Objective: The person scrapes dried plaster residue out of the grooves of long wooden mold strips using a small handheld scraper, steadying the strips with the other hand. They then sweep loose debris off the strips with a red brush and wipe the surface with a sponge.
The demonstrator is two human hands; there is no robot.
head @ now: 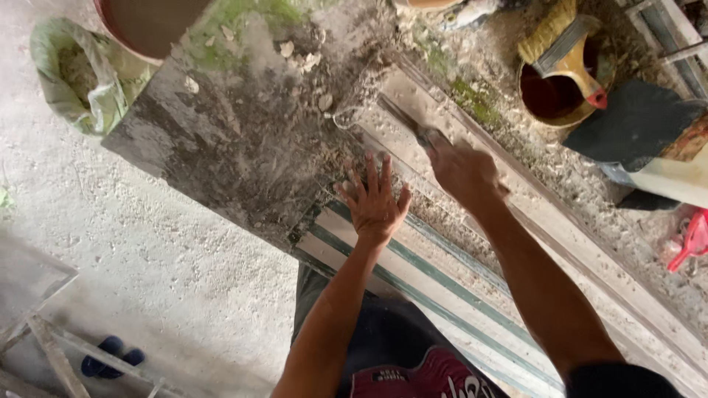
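Observation:
My left hand [374, 199] lies flat, fingers spread, on a long moulded wooden board [442, 273] with green painted grooves. My right hand [464, 171] is closed around the handle of a narrow metal blade tool [405, 123], whose tip points up and left along the board's scraped, pale surface. Dust and paint flakes cover the board around both hands. The board rests across a dusty grey workbench top [243, 140].
A yellow tin with dark red liquid and a wide brush [564, 77] stands at the upper right. A green sack [77, 74] sits on the concrete floor at the left. Wooden slats and blue sandals [110, 355] lie at the lower left. A red object [693, 239] is at the right edge.

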